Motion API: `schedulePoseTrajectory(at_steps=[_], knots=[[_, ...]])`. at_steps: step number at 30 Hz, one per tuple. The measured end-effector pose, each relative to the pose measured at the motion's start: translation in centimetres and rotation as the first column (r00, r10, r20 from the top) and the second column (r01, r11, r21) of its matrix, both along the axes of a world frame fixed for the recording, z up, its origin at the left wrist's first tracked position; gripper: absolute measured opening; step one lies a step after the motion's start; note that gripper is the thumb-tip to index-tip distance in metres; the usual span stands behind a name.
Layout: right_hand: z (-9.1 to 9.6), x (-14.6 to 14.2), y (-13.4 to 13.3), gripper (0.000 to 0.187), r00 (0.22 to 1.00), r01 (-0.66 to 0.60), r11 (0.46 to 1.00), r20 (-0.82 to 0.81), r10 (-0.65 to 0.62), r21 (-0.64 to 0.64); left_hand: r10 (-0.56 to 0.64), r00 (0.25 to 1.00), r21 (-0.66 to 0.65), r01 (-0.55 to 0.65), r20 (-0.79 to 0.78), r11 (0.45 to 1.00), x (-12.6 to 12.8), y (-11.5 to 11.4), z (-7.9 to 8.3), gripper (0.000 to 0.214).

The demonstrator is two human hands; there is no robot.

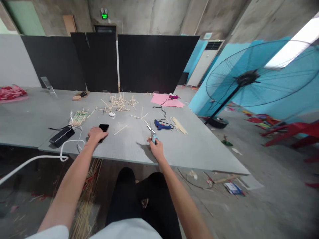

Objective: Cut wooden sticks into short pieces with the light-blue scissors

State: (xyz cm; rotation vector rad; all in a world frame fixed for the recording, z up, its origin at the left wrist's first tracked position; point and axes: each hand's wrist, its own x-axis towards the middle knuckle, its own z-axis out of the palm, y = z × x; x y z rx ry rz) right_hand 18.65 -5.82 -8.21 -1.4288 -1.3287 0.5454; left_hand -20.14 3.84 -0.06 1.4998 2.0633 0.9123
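Note:
My left hand is closed around the lower edge of a black phone on the table, its fingertips partly hidden. A pair of scissors with light blue handles sits in my right hand, its blades pointing away from me and slightly apart. Beyond the scissors lies a blue hot glue gun with a black cord. A small bundle of flat wooden sticks rests to its right. One loose stick lies between my hands, and a joined stick piece stands farther back.
Several stick structures stand toward the back of the grey table. Left are a black power bank-like box, a white cable and packaged sticks. Pink paper lies at the back right; a large fan stands beyond.

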Motion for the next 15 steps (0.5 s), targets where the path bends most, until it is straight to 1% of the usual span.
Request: schedulePoseTrajectory(at_steps=[3, 7, 10, 12, 15], knots=[[0.0, 0.0, -0.1, 0.057, 1.0, 0.008, 1.0, -0.023, -0.007, 0.019, -0.02, 0.987, -0.083, 0.007, -0.16, 0.997, -0.4, 0.5, 0.6, 0.053], [-0.2, 0.0, -0.1, 0.052, 0.999, 0.022, 0.999, -0.047, -0.02, 0.048, -0.094, 0.955, -0.11, 0.065, -0.28, 0.992, 0.0, -0.3, 0.8, 0.045], [-0.4, 0.1, 0.1, 0.049, 0.998, 0.03, 0.998, -0.057, -0.027, 0.057, -0.122, 0.945, -0.151, 0.079, -0.303, 0.985, 0.4, -1.2, 0.6, 0.041], [-0.5, 0.1, 0.2, 0.046, 0.997, 0.032, 0.997, -0.066, -0.028, 0.064, -0.128, 0.949, -0.196, 0.073, -0.288, 0.978, 0.6, -1.7, 0.6, 0.041], [-0.4, 0.1, 0.2, 0.043, 0.996, 0.04, 0.996, -0.082, -0.034, 0.078, -0.118, 0.966, -0.234, 0.063, -0.232, 0.97, 0.7, -2.2, 1.2, 0.041]])
